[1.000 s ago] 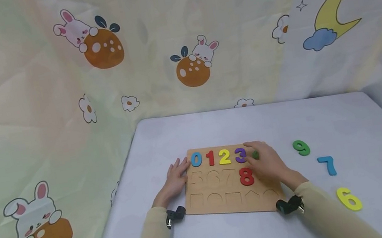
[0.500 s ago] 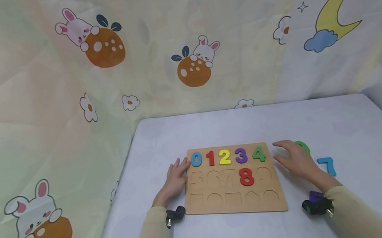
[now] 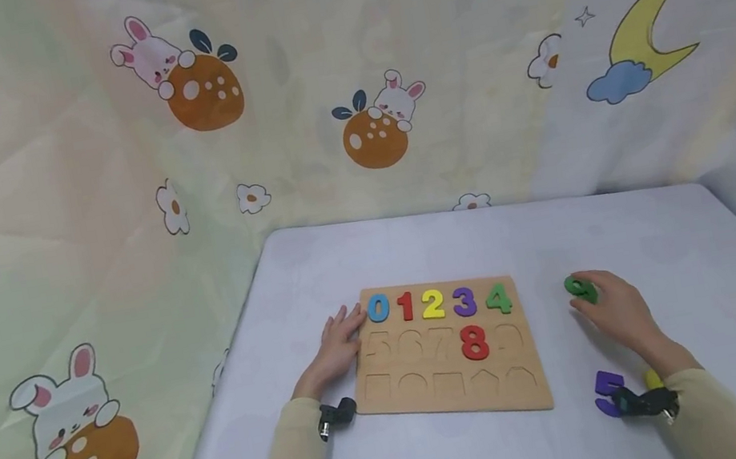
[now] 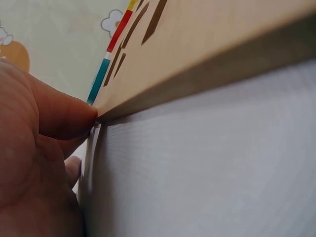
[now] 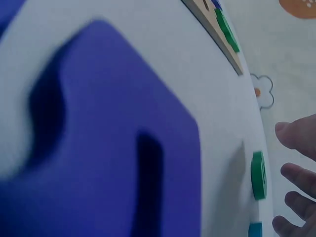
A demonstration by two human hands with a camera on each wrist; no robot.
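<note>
Shifted rightward, right grip (image 3: 617, 308) apart at green 9 (image 3: 586, 292), its long axis slanting toward far left

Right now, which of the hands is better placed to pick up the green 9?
Probably the right hand: its fingers are close to the green 9. The left hand is farther away, touching the board's left edge.

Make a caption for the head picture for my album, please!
Number puzzle time: left hand touching the wooden number board, right hand hovering by the green 9.
</note>
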